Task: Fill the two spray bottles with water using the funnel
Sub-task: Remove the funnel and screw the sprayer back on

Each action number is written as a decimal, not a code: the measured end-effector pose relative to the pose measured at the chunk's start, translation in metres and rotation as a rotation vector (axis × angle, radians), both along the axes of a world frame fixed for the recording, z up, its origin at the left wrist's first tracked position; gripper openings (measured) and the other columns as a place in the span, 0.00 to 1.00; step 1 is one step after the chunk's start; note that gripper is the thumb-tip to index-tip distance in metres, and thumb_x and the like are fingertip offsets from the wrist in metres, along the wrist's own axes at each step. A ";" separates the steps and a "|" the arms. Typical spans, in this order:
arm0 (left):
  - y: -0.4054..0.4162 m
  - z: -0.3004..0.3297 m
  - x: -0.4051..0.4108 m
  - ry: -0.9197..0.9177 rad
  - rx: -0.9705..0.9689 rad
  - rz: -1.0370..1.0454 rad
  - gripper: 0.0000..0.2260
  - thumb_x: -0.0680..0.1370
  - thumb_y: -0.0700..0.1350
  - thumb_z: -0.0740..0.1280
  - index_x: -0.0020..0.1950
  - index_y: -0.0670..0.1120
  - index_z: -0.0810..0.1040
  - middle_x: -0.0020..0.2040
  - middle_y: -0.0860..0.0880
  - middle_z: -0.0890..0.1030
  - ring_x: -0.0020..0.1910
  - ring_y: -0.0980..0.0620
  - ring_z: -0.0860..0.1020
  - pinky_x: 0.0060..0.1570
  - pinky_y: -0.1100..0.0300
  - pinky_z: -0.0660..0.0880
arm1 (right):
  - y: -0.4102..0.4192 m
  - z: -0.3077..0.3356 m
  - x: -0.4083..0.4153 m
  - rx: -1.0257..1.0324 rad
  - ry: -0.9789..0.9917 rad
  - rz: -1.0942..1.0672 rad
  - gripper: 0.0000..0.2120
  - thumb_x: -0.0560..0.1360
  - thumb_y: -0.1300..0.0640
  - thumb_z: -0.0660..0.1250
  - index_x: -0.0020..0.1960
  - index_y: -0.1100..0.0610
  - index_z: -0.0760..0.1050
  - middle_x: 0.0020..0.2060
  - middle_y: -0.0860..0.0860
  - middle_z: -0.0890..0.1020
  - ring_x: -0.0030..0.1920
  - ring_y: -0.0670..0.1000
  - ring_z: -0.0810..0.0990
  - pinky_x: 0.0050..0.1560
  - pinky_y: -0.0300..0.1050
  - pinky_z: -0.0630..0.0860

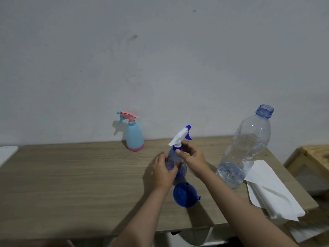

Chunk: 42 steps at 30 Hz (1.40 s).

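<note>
Two spray bottles stand on a wood-grain table against a grey wall. At the far left edge of the scene, a white board pokes into view beside the tabletop. Farther right, at the table's far edge by the wall, stands the pale blue spray bottle with its pink trigger head and pink base, upright and well apart from the hands. Near the table's centre, the person's left hand wraps its fingers round the body of the translucent blue spray bottle, which stands upright on the table. The right hand curls thumb and fingers round that bottle's neck, just below its white-and-blue trigger head. Just nearer than this bottle, between the two forearms, a blue funnel lies on the tabletop with its wide mouth turned up toward the camera. To the right stands a large clear plastic water bottle, uncapped, with a little water at its bottom. At the table's right end lies a stack of white paper sheets, overhanging the edge, and beyond it a wooden frame.
</note>
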State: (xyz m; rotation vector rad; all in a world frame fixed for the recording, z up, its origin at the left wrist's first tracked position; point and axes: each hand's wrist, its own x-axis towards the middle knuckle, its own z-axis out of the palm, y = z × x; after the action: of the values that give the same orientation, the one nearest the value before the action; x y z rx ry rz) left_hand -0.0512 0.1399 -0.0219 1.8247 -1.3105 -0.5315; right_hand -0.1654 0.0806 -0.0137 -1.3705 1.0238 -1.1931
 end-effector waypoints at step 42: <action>0.042 -0.012 0.065 0.024 -0.135 0.109 0.24 0.72 0.53 0.73 0.63 0.44 0.71 0.57 0.51 0.74 0.54 0.57 0.74 0.48 0.71 0.68 | -0.007 0.047 0.079 -0.276 0.178 -0.316 0.09 0.77 0.54 0.65 0.56 0.55 0.70 0.38 0.50 0.76 0.36 0.53 0.77 0.40 0.48 0.75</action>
State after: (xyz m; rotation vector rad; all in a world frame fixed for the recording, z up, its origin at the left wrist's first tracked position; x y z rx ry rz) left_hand 0.0137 0.1821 -0.0335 1.7615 -1.1938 -0.3961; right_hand -0.0868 0.0733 0.0337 -1.5915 1.2720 -1.5092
